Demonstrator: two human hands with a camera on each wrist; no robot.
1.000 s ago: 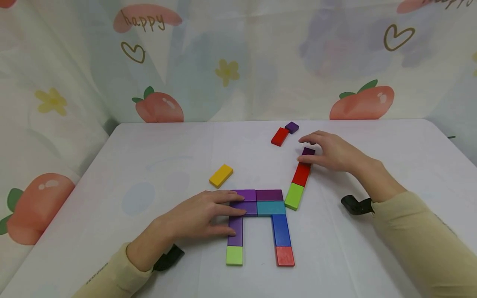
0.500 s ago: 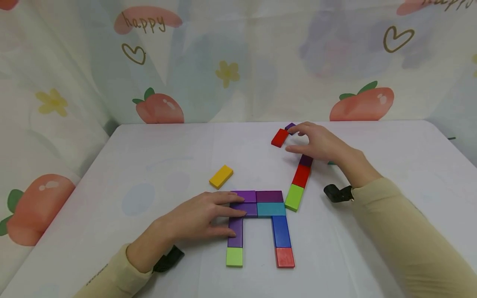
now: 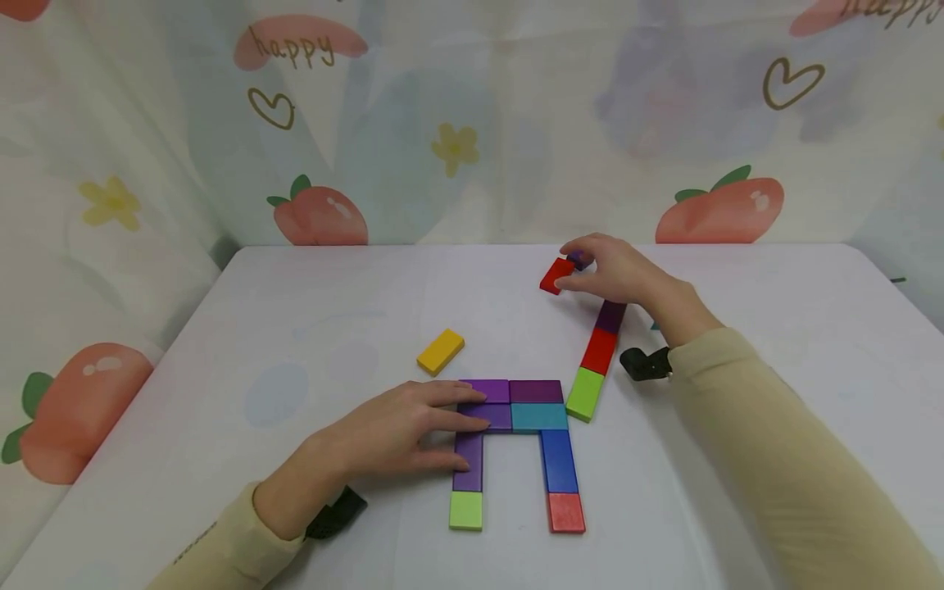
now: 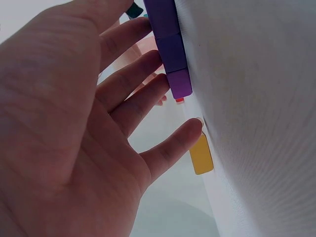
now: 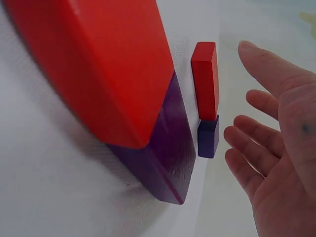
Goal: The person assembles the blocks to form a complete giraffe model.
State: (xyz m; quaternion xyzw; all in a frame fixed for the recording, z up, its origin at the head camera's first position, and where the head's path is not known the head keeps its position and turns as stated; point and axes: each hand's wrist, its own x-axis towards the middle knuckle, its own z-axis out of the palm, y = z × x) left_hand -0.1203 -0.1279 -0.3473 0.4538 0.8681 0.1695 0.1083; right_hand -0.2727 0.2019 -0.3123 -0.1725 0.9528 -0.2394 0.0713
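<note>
Left hand (image 3: 398,430): forearm enters from the near left, back of the hand upward, reaching to the right. Fingers lie nearly straight and spaced apart, tips resting on a violet rectangular block (image 3: 496,391) and the purple rectangular block (image 3: 498,418) adjoining it on the near side. The thumb rests on an upright-running purple rectangular block (image 3: 475,477), which meets a light green block (image 3: 466,511) at its near end. The left wrist view shows one finger set apart, near the yellow rectangular block (image 3: 440,352).

Right hand (image 3: 615,266): forearm extends from the near right to the far part of the white desk (image 3: 332,287), back of the hand upward, pointing left. Thumb and fingers are parted wide and grip nothing; the right wrist view shows a gap between them and the blocks. The hand is over a bright red rectangular block (image 5: 205,81) and a small dark purple block (image 5: 208,140), which lie end to end, the red one nearer.

Nearer than this hand, a slanting row runs far to near: dark plum block (image 3: 611,317), red block (image 3: 599,352), lime green block (image 3: 585,395). The lime end lies just beside the right side of the main arrangement.
</note>
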